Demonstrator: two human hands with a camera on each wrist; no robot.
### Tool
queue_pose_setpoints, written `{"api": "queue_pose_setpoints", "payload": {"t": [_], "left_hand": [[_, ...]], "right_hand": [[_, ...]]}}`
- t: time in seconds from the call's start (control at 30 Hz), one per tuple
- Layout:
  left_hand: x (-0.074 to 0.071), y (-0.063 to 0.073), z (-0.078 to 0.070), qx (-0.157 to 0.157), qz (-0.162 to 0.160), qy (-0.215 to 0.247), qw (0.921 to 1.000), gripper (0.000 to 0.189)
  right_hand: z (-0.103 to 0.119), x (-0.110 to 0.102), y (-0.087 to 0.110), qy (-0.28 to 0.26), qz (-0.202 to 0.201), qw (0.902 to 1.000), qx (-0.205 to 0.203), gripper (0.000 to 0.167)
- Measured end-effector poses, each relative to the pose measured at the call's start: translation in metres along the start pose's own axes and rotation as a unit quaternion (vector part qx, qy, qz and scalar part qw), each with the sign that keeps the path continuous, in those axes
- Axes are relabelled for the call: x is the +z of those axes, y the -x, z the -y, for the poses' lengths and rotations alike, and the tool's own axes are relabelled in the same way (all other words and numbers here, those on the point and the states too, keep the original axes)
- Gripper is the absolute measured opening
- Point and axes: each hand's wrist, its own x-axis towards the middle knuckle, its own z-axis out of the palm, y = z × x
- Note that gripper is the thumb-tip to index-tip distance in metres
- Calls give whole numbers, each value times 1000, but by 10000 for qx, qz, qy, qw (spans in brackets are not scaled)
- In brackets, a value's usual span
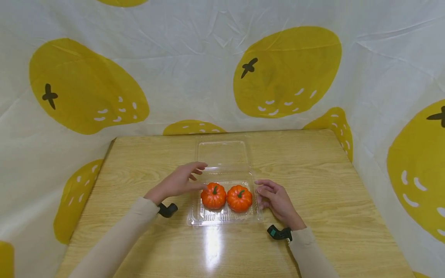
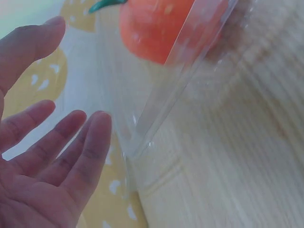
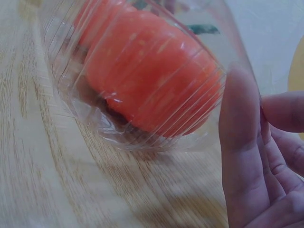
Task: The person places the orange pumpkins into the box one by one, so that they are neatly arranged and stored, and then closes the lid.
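An unfolded clear plastic clamshell box (image 1: 227,222) lies on the table with its lid (image 1: 224,152) laid back, away from me. Two orange toy pumpkins with green stems sit side by side in its base: the left pumpkin (image 1: 213,196) and the right pumpkin (image 1: 239,199). My left hand (image 1: 179,181) hovers at the box's left side, thumb spread from the fingers; in the left wrist view those fingers (image 2: 97,142) hold nothing. At the right edge, my right hand (image 1: 276,200) pinches the rim between thumb (image 3: 285,111) and fingers.
The box stands on a wood-grain table (image 1: 313,173). A white cloth (image 1: 194,77) printed with yellow fruit hangs behind the table and along both sides. Black wrist devices sit on the left wrist (image 1: 168,210) and the right wrist (image 1: 279,233). Light glares on the tabletop in front of the box.
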Motion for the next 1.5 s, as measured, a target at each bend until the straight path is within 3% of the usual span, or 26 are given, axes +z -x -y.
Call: {"api": "queue_pose_setpoints", "payload": {"t": [0.37,0.7,0.9,1.13,1.5], "left_hand": [[-22,-6,21,-411,-977,542,9929,60],[-25,-9,44,-787,-1343,599,9860,55],[-23,-17,54,-968,-1415,539,9837,54],[-18,-24,64,-1236,-1210,591,9832,57],[-9,-32,73,-1296,-1084,941,9811,57]], "right_hand": [[-4,-3,-1,67,-1,9999,-140,29],[-3,0,1,120,-92,9999,11,33],[-1,2,1,135,-83,9999,-53,33],[0,1,0,145,-97,9998,-23,32],[1,1,1,191,-91,9998,16,35]]}}
